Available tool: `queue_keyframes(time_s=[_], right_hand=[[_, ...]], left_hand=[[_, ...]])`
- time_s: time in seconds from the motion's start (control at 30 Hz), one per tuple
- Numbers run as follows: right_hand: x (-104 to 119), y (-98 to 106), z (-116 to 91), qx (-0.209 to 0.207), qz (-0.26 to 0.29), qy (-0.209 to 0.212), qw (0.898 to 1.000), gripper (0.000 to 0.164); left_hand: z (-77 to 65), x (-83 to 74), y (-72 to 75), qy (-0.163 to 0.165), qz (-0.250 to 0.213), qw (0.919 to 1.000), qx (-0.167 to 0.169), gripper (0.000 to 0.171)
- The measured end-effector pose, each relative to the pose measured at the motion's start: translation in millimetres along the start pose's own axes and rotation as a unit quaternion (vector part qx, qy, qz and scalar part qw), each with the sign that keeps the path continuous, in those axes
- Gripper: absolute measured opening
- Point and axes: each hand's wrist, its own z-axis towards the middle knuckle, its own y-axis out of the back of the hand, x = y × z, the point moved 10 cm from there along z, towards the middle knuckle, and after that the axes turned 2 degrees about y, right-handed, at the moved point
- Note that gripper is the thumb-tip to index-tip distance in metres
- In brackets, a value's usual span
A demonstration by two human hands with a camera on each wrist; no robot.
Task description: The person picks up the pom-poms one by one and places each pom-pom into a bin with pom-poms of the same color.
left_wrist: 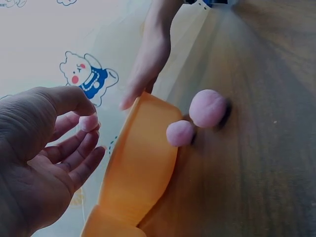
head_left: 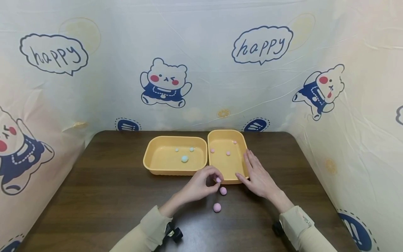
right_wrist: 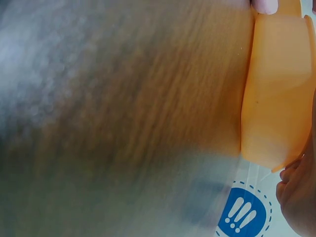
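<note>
Between thumb and index finger, my left hand (head_left: 203, 183) pinches a small pink ball (left_wrist: 88, 122) near the front edge of the right yellow tray (head_left: 228, 171). Several small pink balls, such as a pink ball (head_left: 228, 153), lie inside that tray. With fingers straight, my right hand (head_left: 259, 176) rests against the tray's right rim. In front of the tray on the table are a pink ball (head_left: 223, 190) and a larger pink ball (head_left: 217, 207). The right wrist view shows only part of the right hand (right_wrist: 298, 197) at its edge.
A wider yellow tray (head_left: 154, 166) sits directly left of the first, holding a larger light green ball (head_left: 184, 159) and two smaller ones. Both stand on a dark wooden table (head_left: 110, 189). A printed cloth (head_left: 207, 80) hangs behind and at the sides.
</note>
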Motion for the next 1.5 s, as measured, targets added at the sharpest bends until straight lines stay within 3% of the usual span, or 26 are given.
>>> queue_keyframes(time_s=[0.23, 0.57, 0.87, 1.17, 1.3, 1.5], right_hand=[[-1, 1, 0, -0.001, -0.004, 0.0, 1.0, 0.097], [-1, 2, 0, -0.004, -0.004, 0.003, 1.0, 0.097], [0, 2, 0, -0.002, -0.004, 0.006, 1.0, 0.097], [-1, -1, 1, -0.001, 0.0, 0.005, 1.0, 0.097], [-1, -1, 1, -0.001, 0.002, 0.006, 1.0, 0.097], [-1, -1, 1, 0.001, 0.003, 0.005, 1.0, 0.097]], left_hand=[[12.3, 3.6, -0.4, 0.013, -0.016, 0.9997, 0.009, 0.014], [32.2, 4.2, 5.3, 0.012, 0.001, 0.9999, 0.005, 0.013], [52.6, 15.6, 6.2, 0.014, 0.02, 0.9996, -0.012, 0.012], [62.3, 34.5, 5.4, 0.051, 0.012, 0.9985, -0.015, 0.012], [65.7, 41.8, 6.3, 0.057, -0.007, 0.9982, -0.016, 0.012], [74.1, 48.7, 7.5, 0.066, 0.005, 0.9976, -0.021, 0.012]])
